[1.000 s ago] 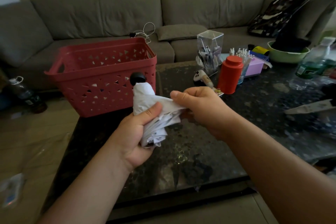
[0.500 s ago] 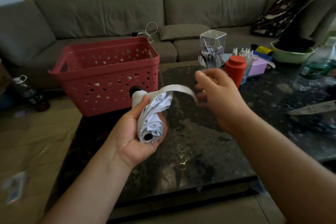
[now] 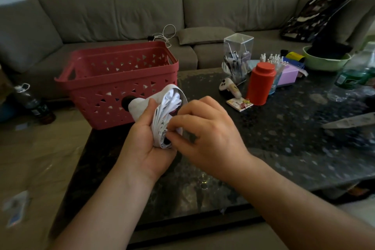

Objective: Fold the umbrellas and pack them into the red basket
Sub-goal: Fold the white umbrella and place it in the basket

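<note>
My left hand [image 3: 146, 144] has a full grip around the white umbrella [image 3: 162, 119], held above the tabletop [image 3: 284, 138] by the red basket [image 3: 121, 79]. My right hand [image 3: 207, 128] pinches its soft, slippery fabric; I'd grab mid-bundle.

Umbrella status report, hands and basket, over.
Left hand grips white umbrella. Right hand pinches its strap end. Red basket behind, path unobstructed.
</note>
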Demonstrator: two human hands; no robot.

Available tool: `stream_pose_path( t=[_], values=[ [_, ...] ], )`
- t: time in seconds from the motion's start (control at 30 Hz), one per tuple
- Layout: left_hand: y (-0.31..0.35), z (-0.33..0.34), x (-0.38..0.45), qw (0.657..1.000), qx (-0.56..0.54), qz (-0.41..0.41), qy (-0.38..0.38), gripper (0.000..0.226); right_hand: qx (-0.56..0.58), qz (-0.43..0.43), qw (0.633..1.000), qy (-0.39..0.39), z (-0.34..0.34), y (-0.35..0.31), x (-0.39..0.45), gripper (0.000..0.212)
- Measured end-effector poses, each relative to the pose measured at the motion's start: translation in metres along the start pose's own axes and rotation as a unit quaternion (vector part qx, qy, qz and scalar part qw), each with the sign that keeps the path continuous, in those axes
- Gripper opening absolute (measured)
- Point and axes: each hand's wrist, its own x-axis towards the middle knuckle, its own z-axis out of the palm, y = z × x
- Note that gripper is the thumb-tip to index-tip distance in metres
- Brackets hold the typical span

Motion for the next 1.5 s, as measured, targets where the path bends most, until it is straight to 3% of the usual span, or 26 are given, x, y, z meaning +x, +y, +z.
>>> stream_pose_path(
  t=[0.13,0.27,0.33,0.4,0.47,0.57,0.7,0.83,1.07,1.33,1.43,1.5],
  values=[
    [0.001,0.002,0.000,1.000,0.018,0.020,0.008,0.060,-0.024,-0.016,1.000,0.007,0.001,-0.006,0.000,0.010],
    [-0.003,0.000,-0.005,0.993,-0.076,-0.072,-0.052,0.048,-0.076,-0.070,0.995,0.009,0.001,-0.015,-0.001,0.011],
    [-0.003,-0.001,-0.005,0.990,-0.101,-0.076,-0.065,0.046,-0.070,-0.062,0.996,0.001,0.002,-0.015,-0.002,0.009],
    [-0.001,0.000,-0.002,0.998,-0.054,-0.024,-0.035,0.045,-0.010,-0.018,1.000,-0.007,0.001,-0.012,-0.001,0.005],
    [0.002,0.002,0.001,1.000,-0.008,0.025,-0.010,0.046,0.112,0.080,0.990,0.009,-0.002,-0.009,0.002,0.005],
    [0.003,-0.003,0.004,0.998,0.011,0.058,0.016,0.039,0.256,0.257,0.931,0.049,-0.010,-0.008,0.009,0.006],
    [-0.006,-0.003,0.002,0.998,0.023,0.051,0.002,0.042,0.372,0.346,0.860,0.057,-0.012,-0.009,0.014,0.011],
    [-0.013,0.003,-0.002,0.995,0.084,0.053,-0.022,0.045,0.421,0.355,0.832,0.063,-0.011,-0.013,0.018,0.018],
    [-0.015,0.005,-0.003,0.990,0.118,0.074,0.011,0.040,0.495,0.369,0.784,0.058,-0.019,-0.014,0.018,0.019],
    [-0.021,0.012,-0.009,0.979,0.154,0.124,0.048,0.051,0.481,0.381,0.787,0.070,-0.014,-0.018,0.020,0.022],
    [-0.027,0.015,-0.011,0.966,0.176,0.179,0.061,0.053,0.494,0.390,0.773,0.077,-0.007,-0.021,0.019,0.017],
    [-0.031,0.018,-0.012,0.956,0.178,0.218,0.077,0.057,0.455,0.398,0.791,0.093,-0.003,-0.022,0.017,0.018]
  ],
)
